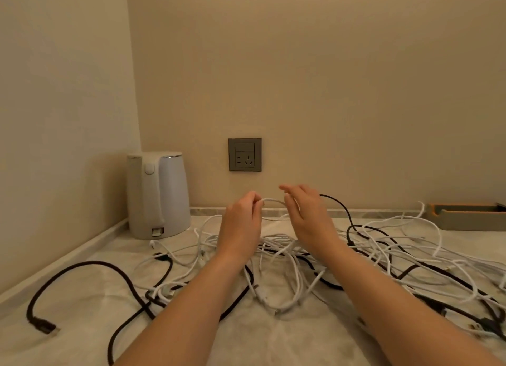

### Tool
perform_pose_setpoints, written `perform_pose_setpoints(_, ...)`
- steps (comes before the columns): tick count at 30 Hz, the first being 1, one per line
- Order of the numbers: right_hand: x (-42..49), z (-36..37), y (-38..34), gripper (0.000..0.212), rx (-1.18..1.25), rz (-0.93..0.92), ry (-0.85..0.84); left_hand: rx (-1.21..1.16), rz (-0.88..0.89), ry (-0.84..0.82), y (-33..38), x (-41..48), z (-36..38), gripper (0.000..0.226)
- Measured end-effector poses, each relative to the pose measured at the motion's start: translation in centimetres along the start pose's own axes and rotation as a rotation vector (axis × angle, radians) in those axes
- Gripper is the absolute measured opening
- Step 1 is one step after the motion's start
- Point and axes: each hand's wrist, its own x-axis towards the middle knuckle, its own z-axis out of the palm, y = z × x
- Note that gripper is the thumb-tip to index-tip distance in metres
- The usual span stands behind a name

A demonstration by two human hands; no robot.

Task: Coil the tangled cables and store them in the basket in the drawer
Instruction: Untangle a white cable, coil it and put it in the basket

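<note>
A tangle of white cables (290, 259) and black cables (377, 237) spreads across the marble counter (90, 319). One black cable with a USB plug (46, 328) loops out to the near left. My left hand (241, 223) pinches a raised loop of white cable (273, 201) between thumb and fingers. My right hand (306, 212) is next to it on the same loop, fingers partly spread; its hold is unclear. No drawer shows in this view.
A white electric kettle (157, 194) stands in the back left corner. A grey wall socket (244, 154) sits above the counter. A shallow grey and orange tray (468, 216) lies at the back right. Walls close the counter at the left and back.
</note>
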Motion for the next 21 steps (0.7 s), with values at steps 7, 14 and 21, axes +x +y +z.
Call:
perform_pose_setpoints(7,0.0,-1.4,-2.0,0.027,0.213,-0.015,0.041,-0.075,0.112,-0.07,0.1,-0.2,-1.3,0.027)
perform_pose_setpoints(14,-0.5,-3.4,-2.2,0.03,0.327,0.043,0.295,0.061,-0.144,-0.238,-2.4,-0.5,-1.4,0.028)
perform_pose_setpoints(21,-0.1,-4.8,0.1,0.033,0.3,0.253,0.458,0.086,-0.277,-0.276,-3.7,-0.2,-2.7,0.038)
